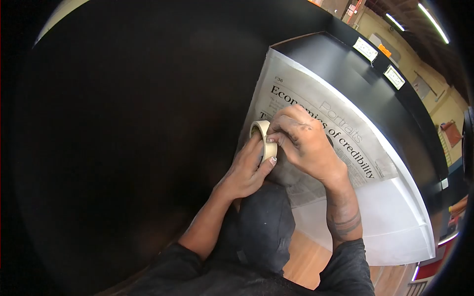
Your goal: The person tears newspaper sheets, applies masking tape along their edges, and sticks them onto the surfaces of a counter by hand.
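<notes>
A roll of cream-coloured tape (pixel 270 149) is held in front of a newspaper sheet. My left hand (pixel 249 166) grips the roll, its fingers through the ring and the thumb on the outer edge. My right hand (pixel 306 145) is closed in a pinch at the roll's upper right side, touching the tape; whether a loose end is between the fingertips is too small to tell. Behind both hands, the newspaper (pixel 284 74) with large printed headlines lies over a curved panel, partly hidden by my right hand and forearm.
A large black surface (pixel 133 123) fills the left side. White sheeting (pixel 375 217) hangs below the newspaper. Outlet plates (pixel 365 49) sit on the black curved edge at upper right. Wooden floor (pixel 306 256) shows beneath, beside my knee (pixel 266 227).
</notes>
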A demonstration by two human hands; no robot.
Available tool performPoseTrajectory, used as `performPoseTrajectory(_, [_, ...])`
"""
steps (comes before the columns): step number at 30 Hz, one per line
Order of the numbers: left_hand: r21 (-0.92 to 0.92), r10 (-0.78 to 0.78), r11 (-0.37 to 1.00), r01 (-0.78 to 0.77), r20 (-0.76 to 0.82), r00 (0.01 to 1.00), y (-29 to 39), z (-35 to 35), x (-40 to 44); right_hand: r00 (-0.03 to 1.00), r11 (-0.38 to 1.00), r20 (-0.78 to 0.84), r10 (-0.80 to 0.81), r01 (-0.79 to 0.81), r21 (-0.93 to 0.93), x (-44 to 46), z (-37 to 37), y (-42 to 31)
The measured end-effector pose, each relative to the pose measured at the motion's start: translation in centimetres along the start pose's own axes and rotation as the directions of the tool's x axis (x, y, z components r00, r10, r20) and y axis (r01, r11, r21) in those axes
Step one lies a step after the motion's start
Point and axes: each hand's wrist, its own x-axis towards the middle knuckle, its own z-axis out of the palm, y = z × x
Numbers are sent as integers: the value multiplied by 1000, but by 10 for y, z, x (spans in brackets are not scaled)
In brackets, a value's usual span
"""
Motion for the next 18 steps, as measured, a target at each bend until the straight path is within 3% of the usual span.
performPoseTrajectory(3, [-36, 87, 995, -93, -141, 986, 3, 6, 3, 1000, 999, -7, -24, 24, 27, 4, 5, 1])
performPoseTrajectory(9, [48, 110, 993, -103, -163, 980, 5, 10, 6, 980, 993, -199, 14, -37, -110, 11, 16, 10])
performPoseTrajectory(10, [145, 80, 988, -51, -200, 977, 3, 21, 1, 966, 989, -257, -3, -35, -144, 16, 15, 12])
performPoseTrajectory(11, [291, 133, 955, -56, -252, 958, 3, 31, -5, 964, 981, -266, -1, -51, -186, 20, 14, 10])
performPoseTrajectory(13, [382, 255, 918, -104, -369, 894, 9, 40, -4, 954, 965, -300, -14, -66, -253, 23, 11, 3])
performPoseTrajectory(15, [187, 82, 982, -8, -393, 916, 20, 35, -7, 933, 968, -360, -15, -77, -240, 27, 13, 6])
performPoseTrajectory(18, [135, -21, 987, 87, -431, 902, 44, 20, -10, 906, 971, -424, 8, -108, -212, 31, 18, 9])
